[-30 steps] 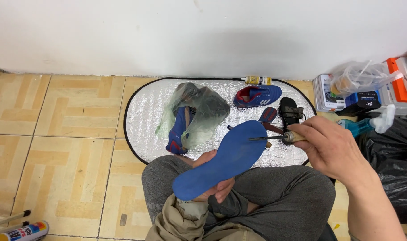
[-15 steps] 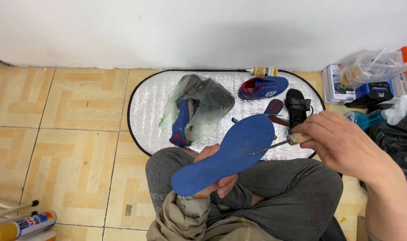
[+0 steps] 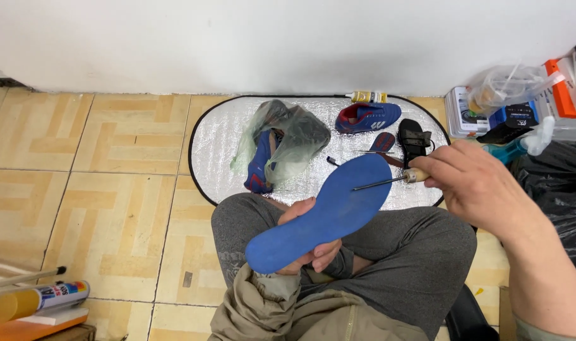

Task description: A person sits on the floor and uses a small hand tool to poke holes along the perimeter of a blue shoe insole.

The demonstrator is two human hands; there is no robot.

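- Trousers (image 3: 389, 252): grey fabric, creased at the knees, lower centre of frame.
- Left sleeve (image 3: 269, 303): khaki-olive, bunched cuff at the wrist.
- Right forearm (image 3: 540, 265): bare; sleeve edge at lower right corner.

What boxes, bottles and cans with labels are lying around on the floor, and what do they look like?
Spray can: bottom left, lying down, yellow cap, colourful label.
Small glue bottle: top edge of the silver mat, lying down, yellow label.
Flat box: right of the mat, white with a dark picture.
Orange and white box: far right pile.
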